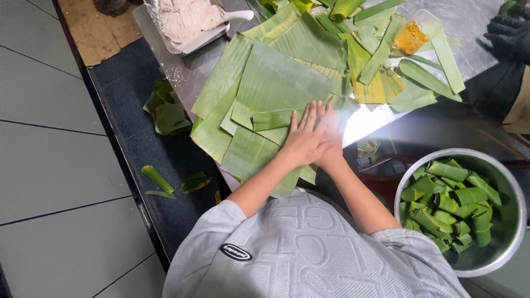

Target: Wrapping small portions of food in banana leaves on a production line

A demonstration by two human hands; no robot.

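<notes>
Head view. A stack of banana leaves [276,88] lies spread across the metal counter [182,77] and serves as the landmark. The left hand [306,138] rests flat on the near right corner of the stack, fingers straight and together, gripping nothing. The right hand [331,140] lies partly under the left, touching it and pressing on the same corner; its fingers appear extended, grasping nothing, though glare on the counter blurs their tips.

A folded leaf strip [273,118] lies on the stack just left of the left hand's fingertips. Beyond the stack, at the far left, stands a tray [207,36] of white paste with a white spoon [240,15] in it. Far right of the stack lie loose leaf strips [425,77] and a bunch of yellow rubber bands [409,37]. A black-gloved hand [510,33] of another person shows at the far right edge.

Near right of the stack, off the counter, a metal bowl [510,243] holds folded leaf parcels [450,201]. Left of the stack, leaf scraps [168,110] lie on the dark floor mat [130,83].
</notes>
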